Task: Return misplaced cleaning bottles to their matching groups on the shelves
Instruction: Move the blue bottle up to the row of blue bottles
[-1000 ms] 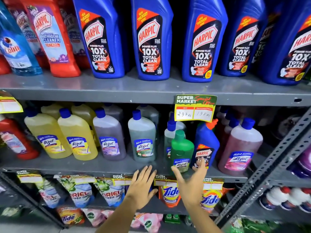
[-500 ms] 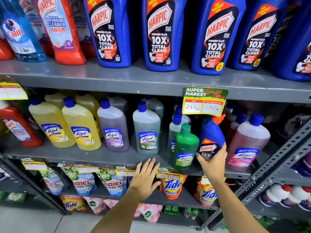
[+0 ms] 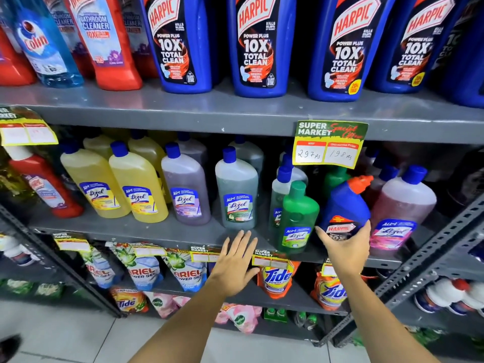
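Right hand point(image 3: 345, 247): wrapped around small blue Harpic bottle point(image 3: 345, 205), wedged between green Lizol bottle point(image 3: 297, 218) and pink Lizol bottle point(image 3: 400, 205).
Left hand point(image 3: 235, 263): open flat, empty, at middle shelf edge point(image 3: 157, 231).

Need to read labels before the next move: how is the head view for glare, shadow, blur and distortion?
Head view: sharp in the middle, the price tag and Lizol labels readable; the small Harpic bottle label is partly covered by the right hand; the left tag is washed out; shelf backs sit in dark shadow; wide-angle bending leans the top Harpic bottles outward.
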Tool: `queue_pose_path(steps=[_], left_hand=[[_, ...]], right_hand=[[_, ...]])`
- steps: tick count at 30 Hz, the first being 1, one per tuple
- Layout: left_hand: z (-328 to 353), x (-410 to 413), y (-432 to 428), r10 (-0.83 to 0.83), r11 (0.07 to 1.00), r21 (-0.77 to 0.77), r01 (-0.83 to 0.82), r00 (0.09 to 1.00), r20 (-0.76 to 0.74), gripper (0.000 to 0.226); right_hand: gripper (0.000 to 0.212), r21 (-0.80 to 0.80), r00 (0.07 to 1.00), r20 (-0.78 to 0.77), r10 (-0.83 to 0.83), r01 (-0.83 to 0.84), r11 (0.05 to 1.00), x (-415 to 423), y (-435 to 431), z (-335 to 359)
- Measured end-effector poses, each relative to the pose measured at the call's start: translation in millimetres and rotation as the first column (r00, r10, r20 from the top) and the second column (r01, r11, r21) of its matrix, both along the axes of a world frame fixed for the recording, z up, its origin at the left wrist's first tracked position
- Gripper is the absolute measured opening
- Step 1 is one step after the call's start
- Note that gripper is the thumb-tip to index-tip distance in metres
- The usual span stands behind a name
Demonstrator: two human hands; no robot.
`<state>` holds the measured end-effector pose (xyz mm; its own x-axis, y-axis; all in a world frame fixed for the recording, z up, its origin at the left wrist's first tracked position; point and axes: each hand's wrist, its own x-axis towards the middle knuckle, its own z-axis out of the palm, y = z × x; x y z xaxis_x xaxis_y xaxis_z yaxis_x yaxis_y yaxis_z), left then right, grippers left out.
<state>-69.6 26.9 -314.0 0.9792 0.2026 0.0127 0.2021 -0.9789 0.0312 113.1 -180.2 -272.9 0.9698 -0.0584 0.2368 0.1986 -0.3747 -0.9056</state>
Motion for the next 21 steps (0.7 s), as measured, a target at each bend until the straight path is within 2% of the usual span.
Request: queue_pose_path(steps=[2,4,6,8,10,11,13,15,17,21], left_hand=[[25,3,-8,-0.053,0.998,-0.024,0.058,0.985,0.165,0.066],[64,10,-18,-0.147,0.981,-0.056,0.184,0.905,0.399,0.057],[115,18,-25,-0.242,0.955,0.010,0.298,0.758,0.606,0.051],[174,25,-27,-0.325,0.919,0.104,0.379,0.583,0.745,0.048],[234,31,-27,-0.368,0.900,0.201,0.388,0.425,0.827,0.046],[261,35,-25,-0.381,0.903,0.244,0.355,0.395,0.836,0.044],[300,46,-18,-0.368,0.927,0.279,0.250,0.466,0.804,0.043],[322,57,-12,-0.283,0.959,0.228,0.170,0.622,0.730,0.044],[326,66,-9,-0.219,0.975,0.161,0.150,0.727,0.650,0.040],[315,74,-11,-0.224,0.970,0.224,0.097,0.717,0.660,0.039]], right_hand=[[0.097,0.054,0.999,0.034,-0.006,0.004,0.999,-12,-15,10],[0.088,0.122,0.994,0.110,-0.012,-0.001,0.993,-26,-32,27],[0.087,0.180,0.977,0.212,-0.023,-0.016,0.983,-36,-50,55],[0.090,0.204,0.948,0.319,-0.020,-0.048,0.978,-40,-64,93],[0.090,0.210,0.897,0.441,-0.016,-0.086,0.974,-40,-74,139],[0.091,0.208,0.868,0.496,-0.006,-0.113,0.972,-38,-76,164],[0.088,0.203,0.816,0.578,0.004,-0.149,0.968,-32,-75,212],[0.089,0.185,0.777,0.629,-0.012,-0.135,0.973,-23,-68,255],[0.096,0.152,0.782,0.624,-0.004,-0.117,0.981,-10,-59,288],[0.114,0.049,0.840,0.543,0.003,-0.035,0.998,18,-40,325]])
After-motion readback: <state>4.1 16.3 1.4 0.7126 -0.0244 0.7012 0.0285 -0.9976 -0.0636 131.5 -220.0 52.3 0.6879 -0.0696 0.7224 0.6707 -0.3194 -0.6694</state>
